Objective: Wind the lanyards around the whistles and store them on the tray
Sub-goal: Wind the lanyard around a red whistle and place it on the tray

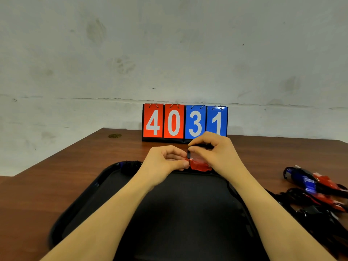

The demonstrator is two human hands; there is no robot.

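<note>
Head view: left hand (165,162) pinches the red whistle (199,164) over the black tray's (90,194) far rim; right hand (214,153) fingers close on its black lanyard clip (188,153). More whistles (318,185) lie tangled on the table (56,170), right of the tray.

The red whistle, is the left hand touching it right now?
Touching. The head view shows the left hand pinching the near end of the red whistle between thumb and finger, no gap visible, over the tray's far edge.
</note>
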